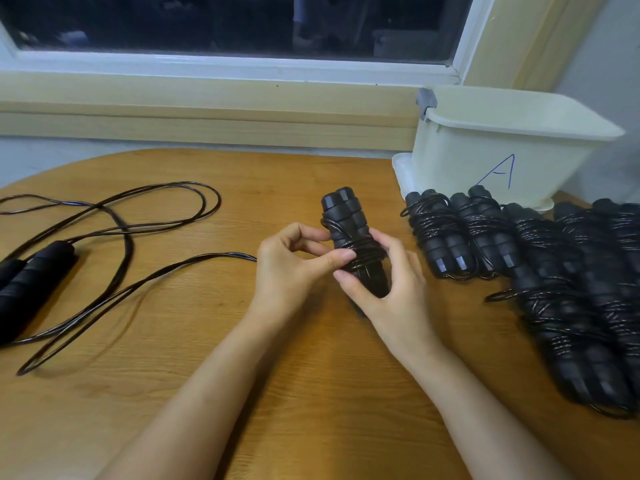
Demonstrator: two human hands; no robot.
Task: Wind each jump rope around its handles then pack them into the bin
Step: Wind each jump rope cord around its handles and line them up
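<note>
Rope (362, 253) part-wound on handles (341, 211).
Left hand (291, 268) pinches the rope; right hand (389, 289) fingers grasp the handles; bin (485, 150) at two o'clock.

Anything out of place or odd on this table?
Nothing damaged or spilled. One wound black jump-rope bundle in the pile by the cream plastic bin has a loose loop sticking out.

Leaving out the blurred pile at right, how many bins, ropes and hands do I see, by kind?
Bin: 1
Ropes: 2 (loose rope, held rope)
Hands: 2 (left hand, right hand)
Total: 5
</note>
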